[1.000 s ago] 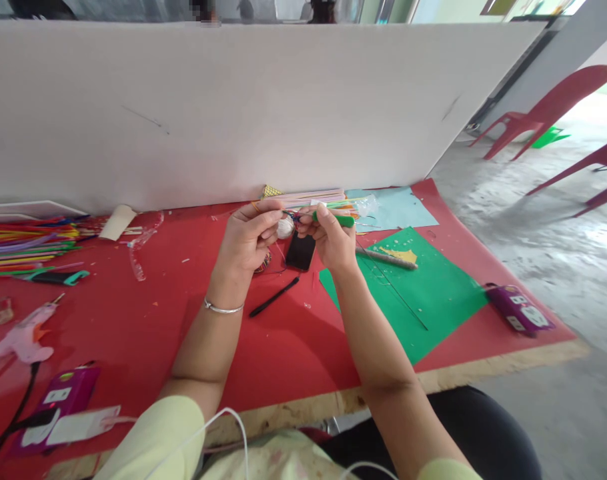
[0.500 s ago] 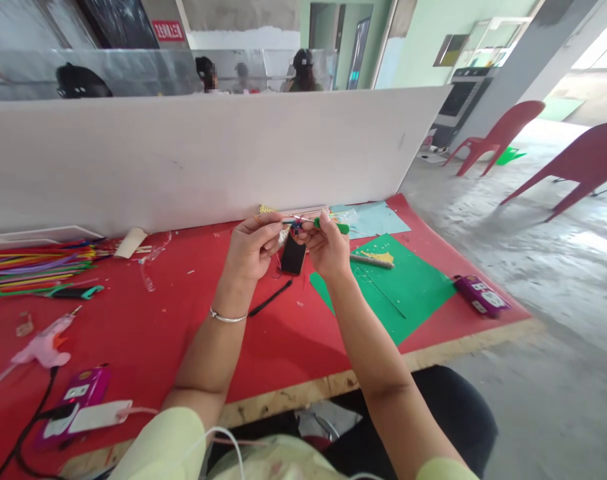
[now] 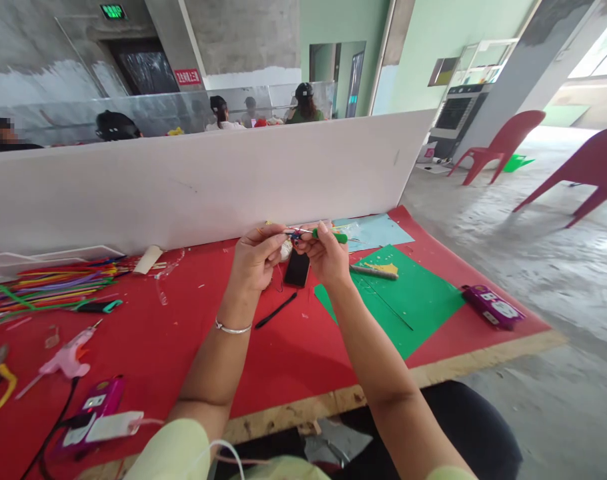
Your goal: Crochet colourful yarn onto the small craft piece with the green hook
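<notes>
Above the red table, my left hand (image 3: pixel 257 257) pinches one end of a small dark blue piece (image 3: pixel 295 237) with reddish bits, which looks like yarn work. Fingers closed, my right hand (image 3: pixel 328 252) grips the green handle of what looks like a crochet hook (image 3: pixel 337 237). Its thin metal shaft points left across the small piece, close to my left fingertips. The hook's tip is too small to make out. Right fingertips also touch the small piece. Just below the hands lies a black phone (image 3: pixel 297 269), beside a white ball (image 3: pixel 286 251) partly hidden by my left hand.
A green sheet (image 3: pixel 408 300) bearing a grey rod (image 3: pixel 374 272) lies right. A black strap (image 3: pixel 276 311) rests centrally. Left are colourful pipe cleaners (image 3: pixel 58 287), a pink glue gun (image 3: pixel 66 357) and yellow-handled pliers (image 3: pixel 3 387). A white panel (image 3: pixel 208 187) stands behind; people sit beyond.
The view has tilted up and turned slightly left, bringing the pliers and more people into sight. Both hands stay together on the small piece, with the hook's shaft still across it.
</notes>
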### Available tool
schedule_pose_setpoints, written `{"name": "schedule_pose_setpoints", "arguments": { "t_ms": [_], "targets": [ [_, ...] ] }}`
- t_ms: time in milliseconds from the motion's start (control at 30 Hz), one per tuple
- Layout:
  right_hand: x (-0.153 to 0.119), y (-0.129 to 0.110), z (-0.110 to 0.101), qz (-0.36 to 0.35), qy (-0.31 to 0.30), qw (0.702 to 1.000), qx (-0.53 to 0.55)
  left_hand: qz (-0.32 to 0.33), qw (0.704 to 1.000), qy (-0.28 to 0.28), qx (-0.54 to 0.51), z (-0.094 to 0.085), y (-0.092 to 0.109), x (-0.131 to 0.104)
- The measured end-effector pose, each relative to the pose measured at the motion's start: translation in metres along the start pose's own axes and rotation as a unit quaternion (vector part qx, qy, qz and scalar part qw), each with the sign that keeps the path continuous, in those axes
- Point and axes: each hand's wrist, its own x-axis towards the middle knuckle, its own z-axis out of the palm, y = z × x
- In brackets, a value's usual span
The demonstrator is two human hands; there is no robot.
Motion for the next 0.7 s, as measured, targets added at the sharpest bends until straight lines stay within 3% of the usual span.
{"name": "schedule_pose_setpoints", "arguments": {
  "t_ms": [367, 700],
  "targets": [
    [0.003, 0.008, -0.010, 0.018, 0.014, 1.000, -0.009, -0.014, 1.000, 0.001, -0.013, -0.005, -0.010, 0.007],
    [-0.001, 0.000, -0.021, 0.009, -0.039, 0.999, -0.026, -0.017, 1.000, 0.004, -0.003, -0.003, -0.011, 0.006]
  ]
}}
